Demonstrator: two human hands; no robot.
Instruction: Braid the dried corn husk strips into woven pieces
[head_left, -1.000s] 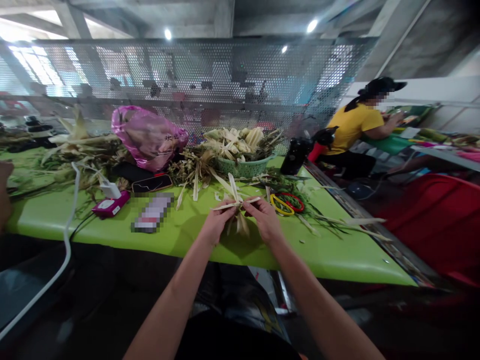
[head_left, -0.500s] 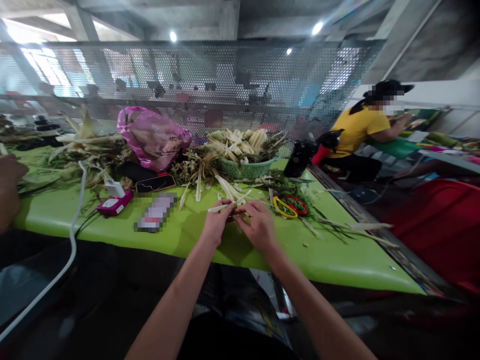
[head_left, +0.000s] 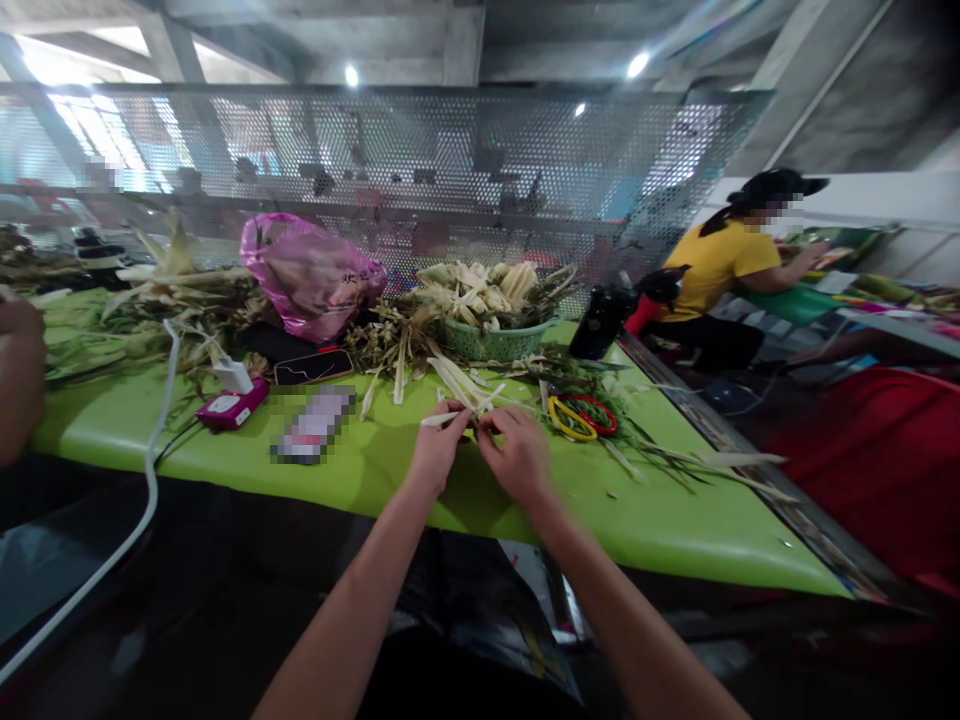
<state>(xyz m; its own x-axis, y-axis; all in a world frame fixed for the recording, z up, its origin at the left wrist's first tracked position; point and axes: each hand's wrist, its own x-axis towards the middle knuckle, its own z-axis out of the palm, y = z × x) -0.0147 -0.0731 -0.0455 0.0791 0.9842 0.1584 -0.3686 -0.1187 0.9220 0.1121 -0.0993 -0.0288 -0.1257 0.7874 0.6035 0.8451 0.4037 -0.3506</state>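
Both hands work close together over the green tabletop point(head_left: 375, 465). My left hand point(head_left: 437, 452) is closed, thumb and fingers pinching pale, dry strips that look like corn husk point(head_left: 457, 380). Some strips fan out beyond the fingertips, and one short end pokes out to the left. Fingertips of my right hand point(head_left: 519, 455) pinch at the same bunch from the other side, nearly touching the left thumb. The exact spot between the fingertips is partly hidden. Right of my hands lie scissors with yellow and red handles point(head_left: 583, 416).
A green basket point(head_left: 499, 344) of pale husks stands behind, beside a pink plastic bag point(head_left: 307, 290). Two phones, one a dark phone point(head_left: 313, 367), and a magenta power socket point(head_left: 234, 404) lie left. A black bottle point(head_left: 598, 322) stands right. Another person's hand point(head_left: 19, 370) is far left.
My right hand's fingertips have shifted slightly at the bunch, and a strip above them now stands more upright. Both hands stay in nearly the same place.
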